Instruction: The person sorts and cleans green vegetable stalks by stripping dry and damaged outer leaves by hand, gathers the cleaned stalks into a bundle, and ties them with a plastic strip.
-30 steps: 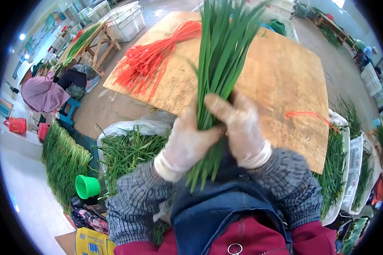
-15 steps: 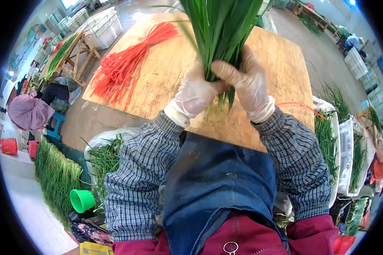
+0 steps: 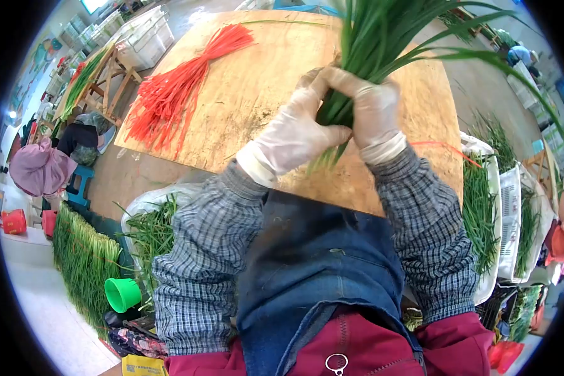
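Note:
Both of my gloved hands are wrapped round a bundle of long green leaves [image 3: 382, 47] above the wooden board [image 3: 250, 106]. My left hand [image 3: 297, 128] grips it low, on its left side. Pressed against the right side, my right hand [image 3: 370, 106] has its thumb across the front. The leaf tips fan out up and to the right, and the lower ends stick out blurred below my hands. A bunch of red strips [image 3: 175, 88] lies on the board's left part. One loose red strip [image 3: 442, 145] lies at its right edge.
Crates of green leaves [image 3: 479, 219] stand at the right, and a lined container of leaves [image 3: 150, 232] at the left. Beyond it are a green cup [image 3: 123, 294] and a large leaf pile [image 3: 84, 263]. A person in a pink top [image 3: 42, 168] sits far left.
The bundle has tilted to the right and its leaves have spread out, with my hands still round it. A single leaf now lies along the board's far side.

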{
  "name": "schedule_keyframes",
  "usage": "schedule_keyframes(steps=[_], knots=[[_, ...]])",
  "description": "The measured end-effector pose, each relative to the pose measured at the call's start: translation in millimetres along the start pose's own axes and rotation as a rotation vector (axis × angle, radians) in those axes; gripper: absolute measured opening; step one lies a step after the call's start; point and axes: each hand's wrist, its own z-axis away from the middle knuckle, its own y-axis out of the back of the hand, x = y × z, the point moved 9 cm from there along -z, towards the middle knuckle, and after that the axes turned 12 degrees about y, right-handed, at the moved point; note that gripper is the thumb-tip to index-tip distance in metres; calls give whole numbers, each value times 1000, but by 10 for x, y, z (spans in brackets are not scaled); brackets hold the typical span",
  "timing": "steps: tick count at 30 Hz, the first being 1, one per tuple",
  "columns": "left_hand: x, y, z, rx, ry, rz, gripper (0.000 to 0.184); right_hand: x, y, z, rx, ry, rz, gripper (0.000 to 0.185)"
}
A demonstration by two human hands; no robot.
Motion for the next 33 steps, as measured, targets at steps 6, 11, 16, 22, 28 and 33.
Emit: schedule_keyframes(steps=[6,11,16,22,28,33], knots=[[-41,466,18,237,103,334,35,63,735,-301,-34,-232,-389,23],[-431,-109,-107,127,298,19,26,-127,1446,-312,-46,-207,-515,38],[-439,-916,-320,-5,119,-539,31,-435,2028,-225,9,-41,-641,46],[-545,-1592,-595,-82,-26,-936,29,-804,2676,-179,144,43,-595,40],[-677,-1768,-923,-14,-187,-1094,17,-817,3177,-223,333,-196,131,25],[-667,-1542,-1105,-9,-222,-1180,16,-453,2993,-311,327,-484,344,18]])
